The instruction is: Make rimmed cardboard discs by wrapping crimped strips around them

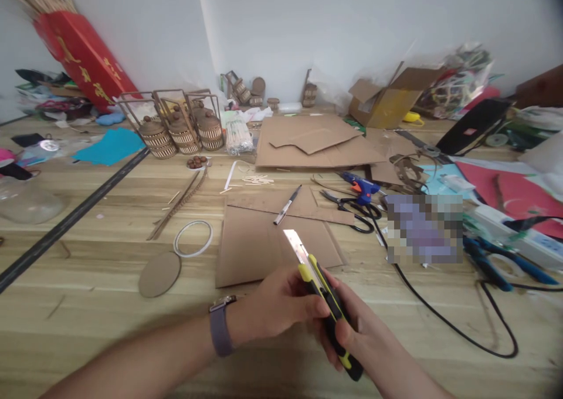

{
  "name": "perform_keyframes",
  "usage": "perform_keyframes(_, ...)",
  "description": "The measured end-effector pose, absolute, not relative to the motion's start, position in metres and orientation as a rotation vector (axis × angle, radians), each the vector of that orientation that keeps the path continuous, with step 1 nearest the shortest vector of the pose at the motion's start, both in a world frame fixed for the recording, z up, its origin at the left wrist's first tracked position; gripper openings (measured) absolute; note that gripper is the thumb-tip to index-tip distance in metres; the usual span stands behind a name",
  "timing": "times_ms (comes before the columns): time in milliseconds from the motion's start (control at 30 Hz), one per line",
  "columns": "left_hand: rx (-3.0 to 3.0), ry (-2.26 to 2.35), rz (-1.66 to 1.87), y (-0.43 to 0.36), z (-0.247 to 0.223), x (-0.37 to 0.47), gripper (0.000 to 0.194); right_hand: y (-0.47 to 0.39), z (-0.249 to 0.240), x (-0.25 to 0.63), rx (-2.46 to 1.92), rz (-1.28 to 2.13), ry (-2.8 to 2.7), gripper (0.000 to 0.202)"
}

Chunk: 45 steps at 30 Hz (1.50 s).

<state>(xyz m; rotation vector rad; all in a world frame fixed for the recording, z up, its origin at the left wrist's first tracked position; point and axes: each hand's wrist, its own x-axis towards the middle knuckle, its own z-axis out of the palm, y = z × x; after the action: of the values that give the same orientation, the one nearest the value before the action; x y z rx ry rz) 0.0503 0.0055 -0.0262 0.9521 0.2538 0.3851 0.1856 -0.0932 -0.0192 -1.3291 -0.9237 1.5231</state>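
A yellow-and-black utility knife (328, 305) is held between both hands, its blade out and pointing away from me. My left hand (281, 305), with a watch on the wrist, closes on the front of the handle, its thumb near the slider. Around the rear of the handle wraps my right hand (356, 323). Just beyond the blade lies a cardboard sheet (259, 249), with a cardboard strip (325, 213) and a pen (288, 205) on top. A cardboard disc (160, 274) and a white ring (193, 239) lie to the left.
Black-handled scissors (363, 222) and a blue glue gun (361, 188) lie right of the sheet. A black cable (422, 302) loops across the right side. Larger cardboard (308, 135) lies behind, beside several small lidded baskets (185, 132). Pliers (492, 264) lie at the right.
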Motion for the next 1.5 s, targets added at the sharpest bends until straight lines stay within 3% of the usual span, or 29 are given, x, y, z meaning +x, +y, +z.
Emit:
perform_keyframes(233, 1.417, 0.513, 0.343, 0.011, -0.020, 0.037, 0.066, -0.099, -0.018, 0.252, -1.824, 0.572, -1.287, 0.043)
perform_keyframes(333, 1.870, 0.658, 0.342, 0.024, -0.009, 0.018, 0.025, -0.104, -0.018, 0.307, -2.005, 0.167, -1.510, 0.049)
perform_keyframes(400, 2.150, 0.655, 0.447, 0.037, -0.005, 0.009, 0.023, -0.105, -0.021, 0.336, -2.053, 0.069, -1.672, 0.054)
perform_keyframes(600, 2.756, 0.442, 0.537, 0.082, -0.018, -0.003, 0.040, -0.098, -0.034, 0.361, -2.035, 0.016, -1.980, 0.048)
perform_keyframes(900, 2.937, 0.385, 0.136, 0.102, -0.038, -0.016, 0.070, -0.087, -0.033, 0.353, -1.941, 0.140, -2.081, 0.046)
perform_keyframes(1500, 2.848, 0.601, 0.099, 0.098, -0.040, 0.000, 0.060, -0.099, -0.032, 0.333, -2.074, 0.152, -1.940, 0.050)
